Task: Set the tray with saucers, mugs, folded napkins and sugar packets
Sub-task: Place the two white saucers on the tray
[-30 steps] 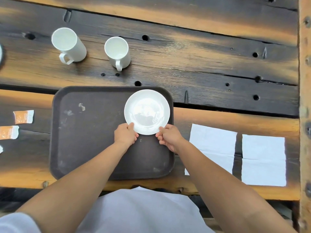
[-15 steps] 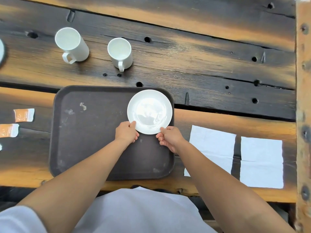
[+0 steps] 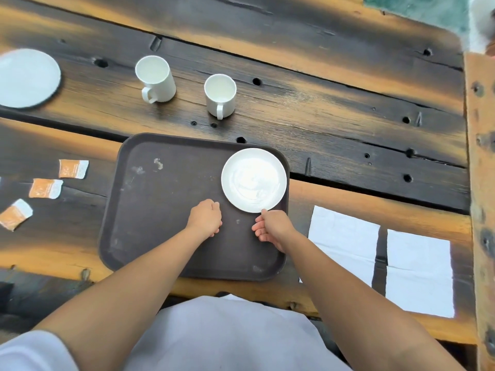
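Two mugs (image 3: 156, 79) (image 3: 220, 95) above tray (image 3: 160, 223), two napkins (image 3: 344, 242) (image 3: 419, 274) lower right, three sugar packets (image 3: 73, 169) (image 3: 45, 188) (image 3: 16, 214) left, two saucers (image 3: 254, 180) (image 3: 26, 77). Left hand (image 3: 205, 218) loosely curled, empty; right hand (image 3: 270, 227) relaxed, touching saucer rim.

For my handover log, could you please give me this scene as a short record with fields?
tray: holds one saucer, far right corner
table: second saucer, two mugs, three sugar packets, two flat napkins
left hand: loosely curled over tray, holding nothing
right hand: thumb touching saucer's near rim
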{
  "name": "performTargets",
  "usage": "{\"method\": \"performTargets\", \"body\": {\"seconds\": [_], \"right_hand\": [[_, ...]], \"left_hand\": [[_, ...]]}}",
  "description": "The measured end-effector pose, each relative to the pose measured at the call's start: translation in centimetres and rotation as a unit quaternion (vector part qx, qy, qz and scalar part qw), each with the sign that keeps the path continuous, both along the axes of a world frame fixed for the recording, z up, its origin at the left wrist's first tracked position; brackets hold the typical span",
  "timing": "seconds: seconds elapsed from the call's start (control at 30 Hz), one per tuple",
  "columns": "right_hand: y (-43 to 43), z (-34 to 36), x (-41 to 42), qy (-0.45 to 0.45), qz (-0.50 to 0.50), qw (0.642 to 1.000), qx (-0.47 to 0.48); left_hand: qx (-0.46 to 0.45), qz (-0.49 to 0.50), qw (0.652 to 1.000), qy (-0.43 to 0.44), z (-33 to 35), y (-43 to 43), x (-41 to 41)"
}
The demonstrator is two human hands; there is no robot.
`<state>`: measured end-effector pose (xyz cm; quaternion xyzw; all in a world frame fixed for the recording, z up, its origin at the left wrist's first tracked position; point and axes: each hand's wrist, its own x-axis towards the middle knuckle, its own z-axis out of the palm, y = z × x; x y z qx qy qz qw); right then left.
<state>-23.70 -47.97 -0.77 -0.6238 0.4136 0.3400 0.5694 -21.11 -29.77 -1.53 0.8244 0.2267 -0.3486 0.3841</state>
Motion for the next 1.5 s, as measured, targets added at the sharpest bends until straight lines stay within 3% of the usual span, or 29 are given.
{"method": "performTargets", "body": {"seconds": [0.13, 0.63, 1.5], "right_hand": [[2.4, 0.2, -0.9, -0.019, 0.063, 0.998, -0.005], [18.4, 1.1, 0.3, -0.055, 0.248, 0.967, 0.033], [45.1, 1.1, 15.6, -0.052, 0.205, 0.977, -0.018]], "left_hand": [[0.026, -0.004, 0.999, -0.031, 0.8, 3.3, -1.7], [0.098, 0.149, 0.983, -0.040, 2.4, 19.4, -7.8], [0.041, 0.149, 0.987, -0.044, 0.3, 45.8, 9.8]]}}
